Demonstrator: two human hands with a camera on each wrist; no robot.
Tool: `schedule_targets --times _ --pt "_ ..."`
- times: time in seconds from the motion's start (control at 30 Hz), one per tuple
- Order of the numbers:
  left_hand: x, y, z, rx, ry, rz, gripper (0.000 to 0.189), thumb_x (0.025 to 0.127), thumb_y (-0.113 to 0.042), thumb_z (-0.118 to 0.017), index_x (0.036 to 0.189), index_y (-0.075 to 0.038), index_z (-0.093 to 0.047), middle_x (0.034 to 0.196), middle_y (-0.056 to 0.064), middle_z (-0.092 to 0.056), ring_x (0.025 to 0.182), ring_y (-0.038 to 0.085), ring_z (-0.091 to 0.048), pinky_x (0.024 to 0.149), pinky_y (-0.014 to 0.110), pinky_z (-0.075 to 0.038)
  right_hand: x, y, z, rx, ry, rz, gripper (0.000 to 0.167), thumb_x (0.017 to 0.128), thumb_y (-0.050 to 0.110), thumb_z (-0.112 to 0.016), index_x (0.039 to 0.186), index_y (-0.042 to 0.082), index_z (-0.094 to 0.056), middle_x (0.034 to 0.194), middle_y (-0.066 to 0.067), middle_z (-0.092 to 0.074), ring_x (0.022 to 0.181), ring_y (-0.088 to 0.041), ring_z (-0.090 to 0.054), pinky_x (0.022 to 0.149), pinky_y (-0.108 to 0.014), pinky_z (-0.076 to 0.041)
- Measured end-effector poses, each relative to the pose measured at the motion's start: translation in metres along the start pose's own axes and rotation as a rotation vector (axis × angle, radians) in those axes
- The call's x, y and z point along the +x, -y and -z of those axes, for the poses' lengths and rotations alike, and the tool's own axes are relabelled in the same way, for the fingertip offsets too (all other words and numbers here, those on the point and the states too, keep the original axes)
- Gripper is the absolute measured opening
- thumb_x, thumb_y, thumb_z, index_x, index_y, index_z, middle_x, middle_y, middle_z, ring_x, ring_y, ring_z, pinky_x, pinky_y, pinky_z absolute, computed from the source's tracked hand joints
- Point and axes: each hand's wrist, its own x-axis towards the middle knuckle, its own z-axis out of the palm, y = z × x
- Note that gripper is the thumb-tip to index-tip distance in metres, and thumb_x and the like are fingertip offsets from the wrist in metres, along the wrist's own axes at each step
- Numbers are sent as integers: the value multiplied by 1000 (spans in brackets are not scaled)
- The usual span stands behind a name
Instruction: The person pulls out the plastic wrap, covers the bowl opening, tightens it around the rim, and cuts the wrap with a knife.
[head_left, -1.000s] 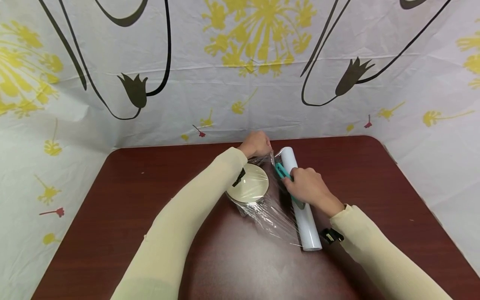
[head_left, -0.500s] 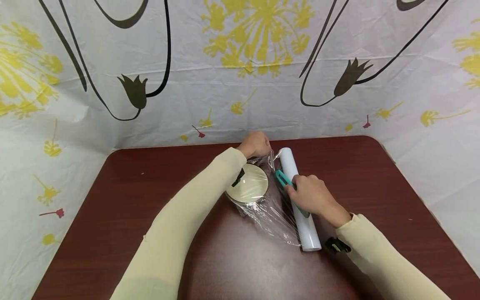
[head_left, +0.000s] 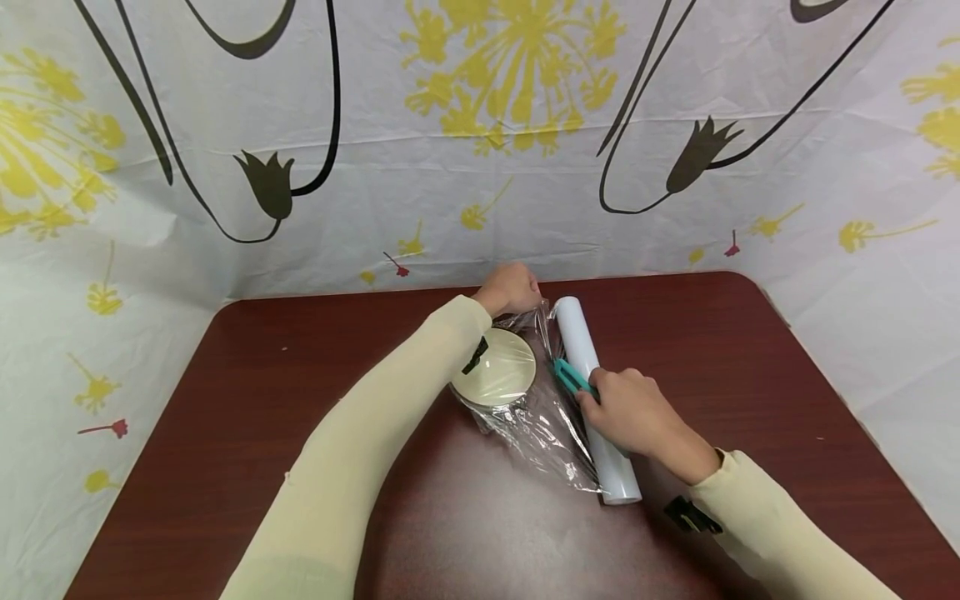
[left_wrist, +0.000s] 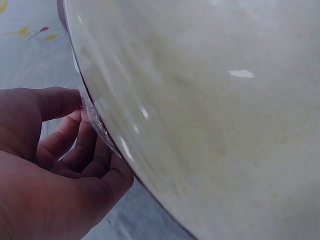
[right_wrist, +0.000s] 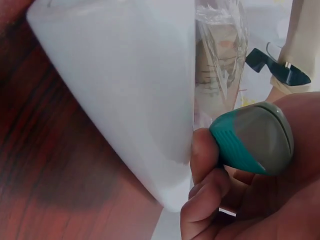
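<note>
A round cream dish (head_left: 504, 377) with a dark rim sits mid-table under clear plastic wrap (head_left: 542, 446). The wrap runs rightward to a white roll (head_left: 576, 327) lying lengthwise. At the dish's far side, my left hand (head_left: 513, 287) pinches the wrap; the left wrist view shows thumb and fingertips (left_wrist: 75, 102) right at the rim. My right hand (head_left: 636, 417) grips a teal and grey utility knife (head_left: 572, 377) over the roll, its teal end pointing at the wrap's edge. In the right wrist view the knife's rounded grey butt (right_wrist: 262, 140) shows beside the roll (right_wrist: 125, 85); its blade is hidden.
The dark reddish-brown table (head_left: 300, 375) has rounded far corners. Behind it and at both sides hangs a white sheet (head_left: 420, 192) printed with flowers. A small black device (head_left: 692, 515) sits at the right sleeve.
My right hand has drawn the utility knife nearer along the roll, and the wrap beside the roll has gone slacker, with looser folds. My left hand stays in place.
</note>
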Motion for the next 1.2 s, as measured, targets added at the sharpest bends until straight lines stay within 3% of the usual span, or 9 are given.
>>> schedule_targets --times 0.13,0.33,0.5,0.77,1.0,1.07,1.2 --pt "1 1 -2 -3 -5 6 30 86 -16 -62 58 -23 -55 56 -8 -44 60 14 -40 61 30 -40 -5 -1 0 9 7 2 30 106 22 -66 80 13 -56 63 1 -49 58 -18 -50 53 -38 -44" --pt "5 9 -6 -48 13 -10 32 85 -16 -62 57 -24 -50 54 -9 -38 54 11 -30 54 28 -31 -15 -1 3 50 33 11 29 107 20 -67 82 12 -56 64 2 -48 56 -14 -47 50 -34 -41" --pt "6 12 -7 -63 -7 -20 33 86 -15 -63 57 -23 -51 53 -9 -40 52 10 -32 52 28 -30 -26 -3 4 81 45 11 25 107 19 -69 85 12 -60 63 4 -46 54 -11 -44 49 -31 -39" --pt "15 17 -7 -60 47 -2 30 87 -19 -62 59 -23 -54 55 -9 -44 52 10 -37 53 28 -35 -39 -13 5 119 94 16 19 109 24 -68 95 11 -67 65 7 -47 55 -9 -41 50 -28 -35" --pt "6 10 -4 -60 38 23 32 89 -17 -63 59 -23 -55 56 -8 -46 54 11 -37 56 29 -37 -48 -21 10 191 136 15 27 110 27 -68 86 21 -59 63 11 -42 53 -6 -38 53 -27 -36" --pt "-1 2 1 -40 40 48 31 91 -15 -63 60 -21 -60 59 -6 -53 56 12 -43 60 29 -43 -50 -24 11 222 155 17 27 110 28 -68 86 21 -59 63 12 -40 53 -5 -38 54 -27 -37" --pt "-2 0 2 -55 30 50 31 91 -15 -64 61 -20 -63 62 -6 -60 58 11 -48 63 29 -48 -55 -29 13 271 203 15 23 111 29 -68 90 20 -61 64 13 -39 54 -4 -39 57 -26 -38"
